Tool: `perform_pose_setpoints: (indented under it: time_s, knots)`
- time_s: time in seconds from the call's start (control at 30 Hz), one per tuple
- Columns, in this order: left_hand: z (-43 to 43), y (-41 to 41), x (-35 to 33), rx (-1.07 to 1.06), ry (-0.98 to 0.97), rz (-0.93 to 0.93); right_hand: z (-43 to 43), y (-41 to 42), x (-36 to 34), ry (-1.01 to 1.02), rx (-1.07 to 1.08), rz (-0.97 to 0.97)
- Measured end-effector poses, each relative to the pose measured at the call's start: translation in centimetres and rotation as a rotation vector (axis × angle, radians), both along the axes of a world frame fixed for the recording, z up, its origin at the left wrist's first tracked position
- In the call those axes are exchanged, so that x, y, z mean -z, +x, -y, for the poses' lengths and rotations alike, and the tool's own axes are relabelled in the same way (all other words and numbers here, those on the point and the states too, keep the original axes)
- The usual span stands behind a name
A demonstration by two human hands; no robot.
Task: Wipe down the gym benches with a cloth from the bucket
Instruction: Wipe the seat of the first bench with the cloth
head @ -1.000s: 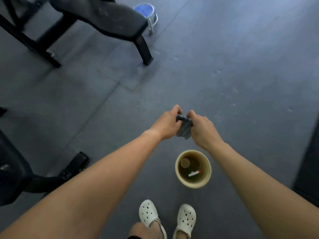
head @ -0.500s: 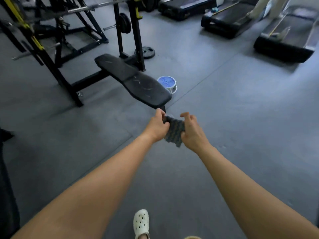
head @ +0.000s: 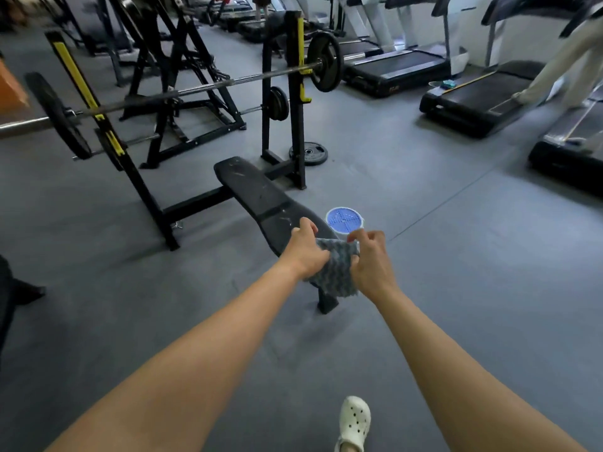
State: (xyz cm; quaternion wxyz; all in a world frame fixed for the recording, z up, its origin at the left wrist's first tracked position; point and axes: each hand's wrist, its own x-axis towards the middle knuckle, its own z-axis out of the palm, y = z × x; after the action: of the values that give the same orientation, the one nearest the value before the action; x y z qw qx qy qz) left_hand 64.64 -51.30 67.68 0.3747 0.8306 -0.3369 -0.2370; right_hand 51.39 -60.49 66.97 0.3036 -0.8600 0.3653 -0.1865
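**Both hands hold the cloth in front of the bench**

At the bottom edge, right of centre, one white perforated clog [head: 354,422] stands on the grey rubber floor [head: 489,288]. Two bare forearms run from the lower corners up to the middle of the frame.

There the left hand [head: 305,252] and the right hand [head: 372,265] meet on a grey patterned cloth [head: 336,269]. Each hand pinches a top corner with curled fingers and thumb. The cloth is stretched between them and hangs down below the knuckles, clear of the floor.

Directly behind the cloth lies the near end of a black padded bench [head: 257,197]. Its pad runs up and left toward the centre of the frame, marked with pale scuffs and streaks. One black foot of the bench shows just under the cloth's lower edge. Whether the cloth touches the pad cannot be told.

Just right of the bench, above the right hand, sits a round white tub with a blue perforated top [head: 344,220].

Farther up, a black and yellow rack [head: 297,102] carries a loaded barbell [head: 228,83] across the upper left. A loose weight plate [head: 308,153] lies flat on the floor by the rack's right post.

Along the upper right stands a row of treadmills [head: 398,70]. A person in pale trousers [head: 561,60] is on one near the right edge.
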Motion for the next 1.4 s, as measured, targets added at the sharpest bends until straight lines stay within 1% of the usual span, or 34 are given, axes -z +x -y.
perform_pose_setpoints:
  time_s: [0.13,0.27,0.37,0.47,0.6,0.67,0.77,0.87,0.97,1.07,1.13,1.23,1.27,1.4]
  knots:
    - [6.6,5.7,0.0,-0.032,0.072,-0.069,7.9,7.0,0.8,0.027,-0.13,-0.013]
    - [13.2,10.8,-0.5,-0.096,0.175,-0.066,16.0,13.7,0.7,0.058,-0.249,-0.071]
    - [17.9,14.7,-0.7,-0.141,0.203,-0.015,21.9,18.7,-0.4,0.096,-0.313,-0.13]
    - [21.0,18.1,-0.8,-0.153,0.242,0.018,25.5,22.8,-1.6,0.107,-0.364,-0.167]
    - [26.2,24.4,-0.7,-0.233,0.193,0.066,30.1,29.6,-3.1,0.18,-0.435,-0.204]
    - [28.8,27.6,-0.2,-0.28,0.172,0.091,32.7,33.1,-2.7,0.123,-0.488,-0.203]
    - [32.5,32.5,0.9,-0.348,0.131,0.092,37.1,38.7,-1.1,0.007,-0.568,-0.25]
    - [36.4,37.3,1.4,-0.325,0.145,0.072,41.4,44.2,0.2,-0.046,-0.622,-0.291]
    - [39.7,41.0,1.6,-0.329,0.161,0.021,44.9,48.6,0.8,-0.142,-0.675,-0.327]
    - [42.9,44.7,1.9,-0.356,0.138,0.023,48.3,53.2,0.6,-0.151,-0.702,-0.337]
    - [44.3,47.0,2.4,-0.378,0.143,0.026,50.1,55.9,0.8,-0.202,-0.756,-0.366]
    - [46.2,50.6,3.3,-0.443,0.165,0.021,52.2,60.2,0.8,-0.347,-0.949,-0.412]
    - [46.5,51.3,3.8,-0.465,0.163,0.019,52.5,61.1,0.9,-0.384,-0.982,-0.442]
    - [48.5,54.6,6.5,-0.549,0.179,-0.011,54.7,65.5,4.0,-0.403,-1.028,-0.471]
